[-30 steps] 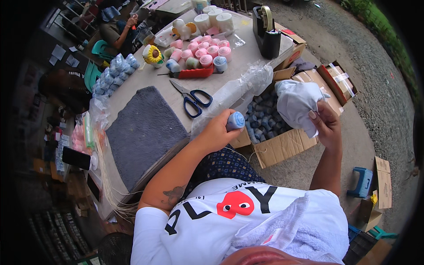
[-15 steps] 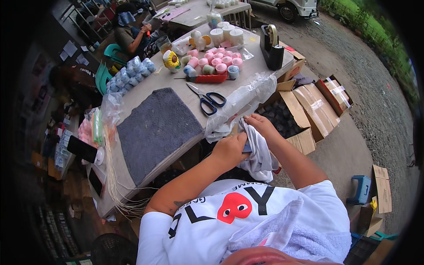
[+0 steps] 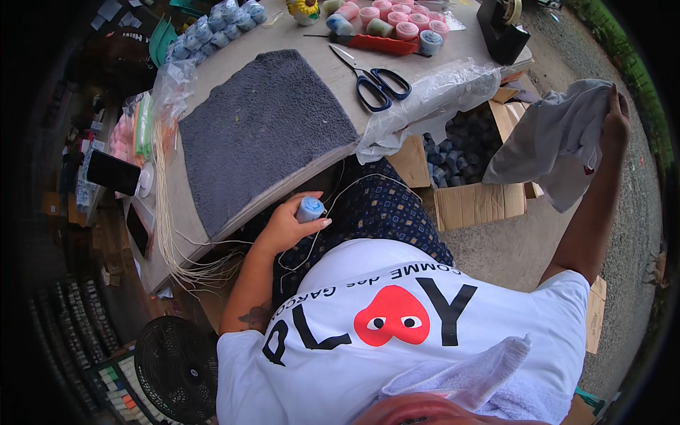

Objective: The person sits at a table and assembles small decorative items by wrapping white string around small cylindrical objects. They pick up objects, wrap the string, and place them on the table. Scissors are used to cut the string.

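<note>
left hand [image 3: 287,225] closing around small blue cylinder [image 3: 309,209] below desk [image 3: 425,60] front edge | right hand [image 3: 615,122] pinching grey cloth [image 3: 559,142] aloft | risk: cloth slipping free, dropping toward cardboard box [image 3: 478,202]

The left hand [image 3: 287,225] grips a small blue cylinder [image 3: 309,208] at the lap, just below the edge of the table [image 3: 283,32], while the right hand [image 3: 615,120] is raised out to the side holding up a grey cloth [image 3: 559,142] (it hangs in loose folds). On the table lie a grey mat [image 3: 262,127], black-handled scissors [image 3: 379,78] and a clear plastic bag [image 3: 432,92]. An open cardboard box [image 3: 478,202] of dark rolls stands beside it.
</note>
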